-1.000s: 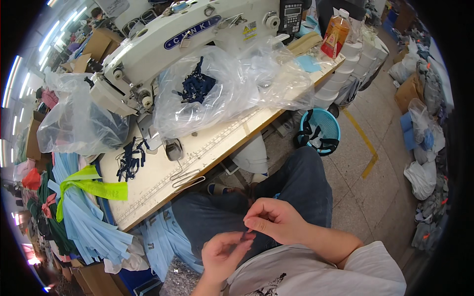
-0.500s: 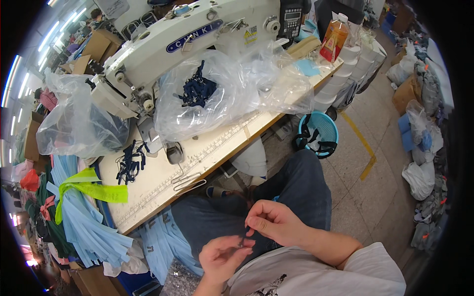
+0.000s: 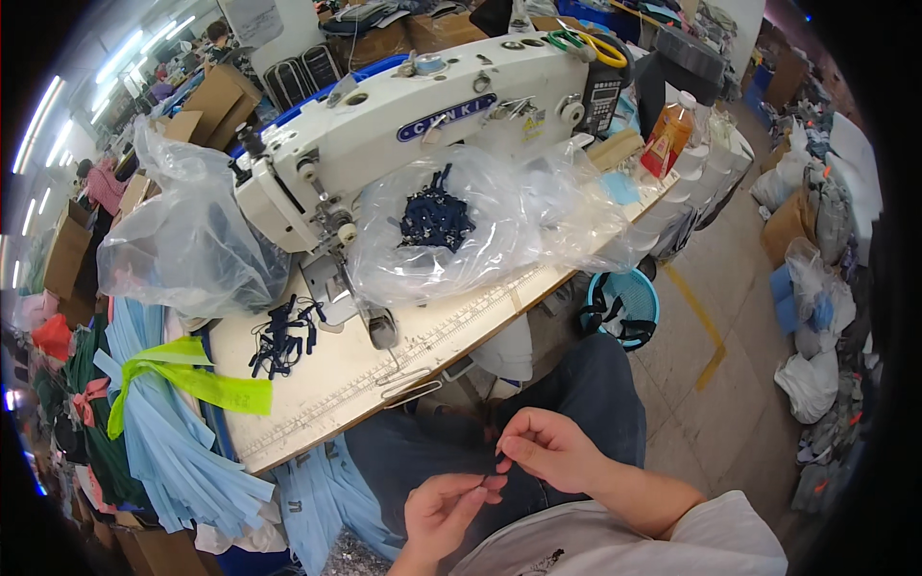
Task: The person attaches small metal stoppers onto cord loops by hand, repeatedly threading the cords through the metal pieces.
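My right hand is closed in a pinch above my lap, with a small dark strip at its fingertips. Just below and to the left, my left hand also pinches, thumb against fingers. A dark bit shows at those fingertips, too small to make out. On the table, several navy strips with thin cords lie in a loose heap. More small navy pieces are piled on a clear plastic bag below the arm of a white sewing machine.
Light blue fabric strips and a neon yellow-green band hang at the table's left end. A blue basket holding dark straps stands on the floor beyond my knee. An orange bottle stands at the table's far right. Bagged goods line the right side.
The view has tilted up, so the table and machine sit lower and further right. Both hands still pinch over my lap; the dark strip between them shows less than before.
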The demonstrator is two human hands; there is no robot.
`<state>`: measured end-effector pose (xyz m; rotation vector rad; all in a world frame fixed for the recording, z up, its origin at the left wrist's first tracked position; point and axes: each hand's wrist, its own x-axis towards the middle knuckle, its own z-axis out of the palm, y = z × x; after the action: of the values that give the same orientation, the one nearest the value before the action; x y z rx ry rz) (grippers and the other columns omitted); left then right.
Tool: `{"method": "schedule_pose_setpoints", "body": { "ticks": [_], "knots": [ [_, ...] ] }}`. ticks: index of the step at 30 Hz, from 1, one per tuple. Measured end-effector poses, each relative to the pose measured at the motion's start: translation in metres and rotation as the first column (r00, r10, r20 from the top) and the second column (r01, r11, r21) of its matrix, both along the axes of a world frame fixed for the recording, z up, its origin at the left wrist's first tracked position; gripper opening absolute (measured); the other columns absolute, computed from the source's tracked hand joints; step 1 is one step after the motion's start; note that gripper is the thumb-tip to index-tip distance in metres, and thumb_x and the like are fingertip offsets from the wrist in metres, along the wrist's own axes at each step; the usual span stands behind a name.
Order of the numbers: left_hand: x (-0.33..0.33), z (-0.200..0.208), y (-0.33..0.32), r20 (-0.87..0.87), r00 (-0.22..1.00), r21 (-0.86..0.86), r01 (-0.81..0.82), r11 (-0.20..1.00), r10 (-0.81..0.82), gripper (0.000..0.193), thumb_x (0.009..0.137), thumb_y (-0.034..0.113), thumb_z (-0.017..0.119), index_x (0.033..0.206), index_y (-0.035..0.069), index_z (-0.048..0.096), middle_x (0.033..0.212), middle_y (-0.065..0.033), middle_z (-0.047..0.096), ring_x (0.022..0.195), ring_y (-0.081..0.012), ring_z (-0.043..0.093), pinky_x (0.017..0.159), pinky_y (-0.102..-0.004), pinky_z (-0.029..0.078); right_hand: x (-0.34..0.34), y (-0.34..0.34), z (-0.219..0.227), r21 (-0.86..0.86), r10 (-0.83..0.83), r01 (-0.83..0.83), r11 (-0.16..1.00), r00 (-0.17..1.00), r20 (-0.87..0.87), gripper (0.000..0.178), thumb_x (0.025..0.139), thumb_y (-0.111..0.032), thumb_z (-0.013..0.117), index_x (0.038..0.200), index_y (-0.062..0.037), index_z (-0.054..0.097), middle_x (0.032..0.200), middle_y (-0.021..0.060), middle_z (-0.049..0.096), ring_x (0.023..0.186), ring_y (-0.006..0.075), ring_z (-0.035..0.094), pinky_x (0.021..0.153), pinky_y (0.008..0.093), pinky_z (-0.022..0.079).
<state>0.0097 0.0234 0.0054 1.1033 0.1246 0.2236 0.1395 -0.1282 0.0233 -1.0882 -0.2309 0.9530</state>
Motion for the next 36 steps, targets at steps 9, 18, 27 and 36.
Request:
{"method": "schedule_pose_setpoints", "body": {
  "ticks": [9, 18, 27, 36],
  "knots": [
    [0.006, 0.012, 0.016, 0.083, 0.993, -0.108, -0.078, 0.991, 0.087, 0.024, 0.086, -0.012, 0.059, 0.108, -0.005, 0.059, 0.107, -0.0187, 0.064, 0.091, -0.0262, 0.067, 0.079, -0.0356, 0.057, 0.002, 0.025, 0.034, 0.033, 0.012, -0.014, 0.999, 0.997, 0.074, 0.012, 0.097, -0.013, 0.055, 0.101, -0.0021, 0.056, 0.088, 0.0029, 0.062, 0.081, 0.0075, 0.062, 0.063, 0.0186, 0.047],
    [0.014, 0.044, 0.057, 0.065, 0.987, 0.53, -0.158, 0.833, 0.146, 0.029, 0.073, -0.008, 0.074, 0.1, -0.002, 0.067, 0.09, -0.0132, 0.067, 0.073, -0.0162, 0.064, 0.064, -0.0261, 0.051, 0.002, 0.057, 0.066, -0.058, 0.085, -0.073, 0.996, 0.967, 0.24, 0.01, 0.096, -0.01, 0.057, 0.1, -0.0007, 0.055, 0.09, 0.0034, 0.062, 0.084, 0.0098, 0.064, 0.074, 0.0219, 0.052],
    [0.005, 0.042, 0.073, 0.119, 0.978, -0.36, -0.12, 0.925, 0.173, 0.025, 0.079, -0.018, 0.062, 0.1, -0.007, 0.064, 0.094, -0.0192, 0.065, 0.088, -0.0257, 0.067, 0.081, -0.0332, 0.054, 0.009, 0.088, 0.082, -0.081, 0.157, -0.14, 0.987, 0.949, 0.275, 0.01, 0.095, -0.009, 0.058, 0.1, -0.001, 0.055, 0.09, 0.0027, 0.061, 0.084, 0.01, 0.064, 0.072, 0.0214, 0.051],
    [0.004, 0.038, 0.083, 0.205, 0.965, -0.478, -0.046, 0.877, 0.162, 0.025, 0.084, -0.014, 0.06, 0.105, -0.004, 0.051, 0.097, -0.0283, 0.065, 0.086, -0.0279, 0.068, 0.076, -0.0341, 0.056, 0.018, 0.109, 0.085, -0.107, 0.216, -0.195, 0.975, 0.944, 0.25, 0.01, 0.096, -0.01, 0.057, 0.101, -0.0005, 0.056, 0.09, 0.0042, 0.062, 0.08, 0.0091, 0.063, 0.068, 0.0201, 0.049]
  ]
}}
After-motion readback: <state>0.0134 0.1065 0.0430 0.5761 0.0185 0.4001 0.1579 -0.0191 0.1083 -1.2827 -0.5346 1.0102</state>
